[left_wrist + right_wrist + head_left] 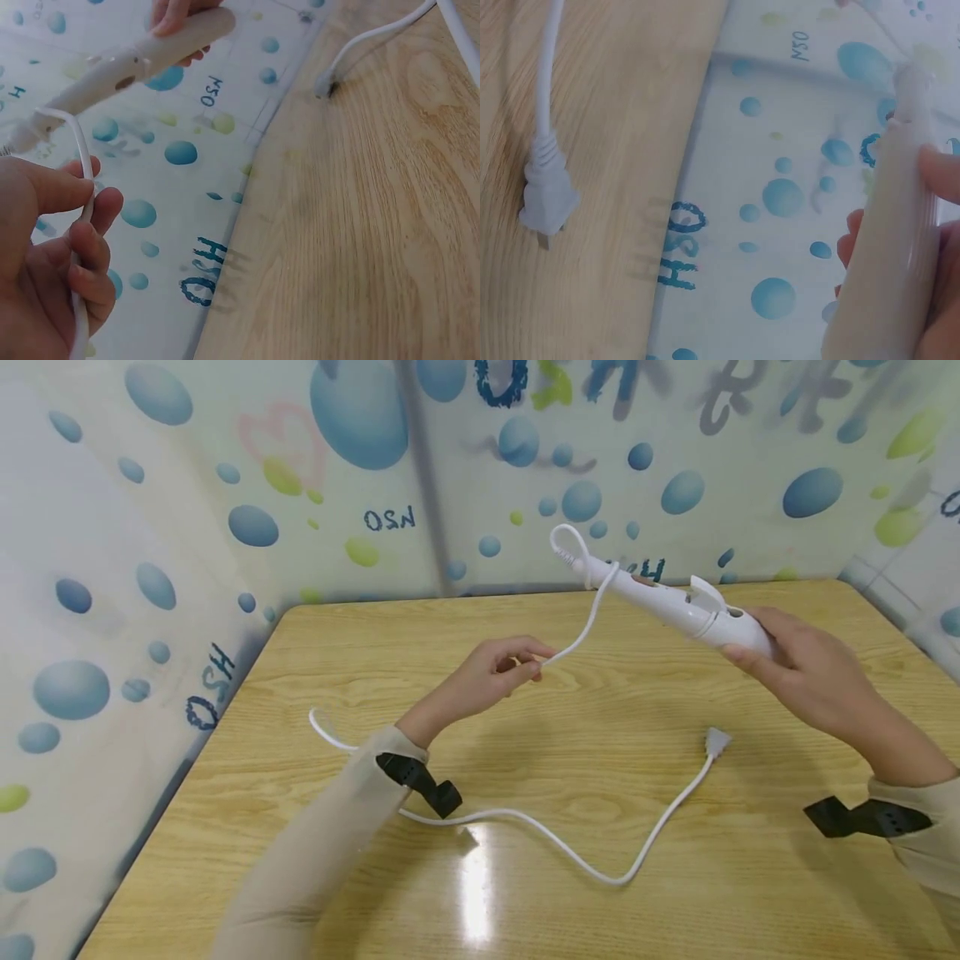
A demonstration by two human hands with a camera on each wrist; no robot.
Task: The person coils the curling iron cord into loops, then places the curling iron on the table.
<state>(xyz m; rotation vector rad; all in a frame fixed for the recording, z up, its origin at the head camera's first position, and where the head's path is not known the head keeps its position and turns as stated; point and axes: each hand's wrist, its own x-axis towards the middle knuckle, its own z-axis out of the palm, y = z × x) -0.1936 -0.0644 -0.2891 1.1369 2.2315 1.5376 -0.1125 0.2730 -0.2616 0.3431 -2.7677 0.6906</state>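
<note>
My right hand (pixel 813 672) grips one end of a white curling iron (pixel 667 607), holding it tilted above the table. A small lever sticks up from its body. From its far end the white power cord (pixel 588 631) makes a loop and crosses over the handle. My left hand (pixel 502 672) pinches this cord between thumb and fingers, a short way below the handle. In the left wrist view the cord (pixel 81 150) runs down through the curled fingers. The right wrist view shows the curling iron (pixel 889 247) with fingers on both sides of it.
The rest of the cord (pixel 525 817) lies in curves across the wooden table (pixel 360 652), partly hidden under the left forearm. Its plug (pixel 717 742) rests on the right half of the table. Behind stands a wall (pixel 480 485) with blue and green spots.
</note>
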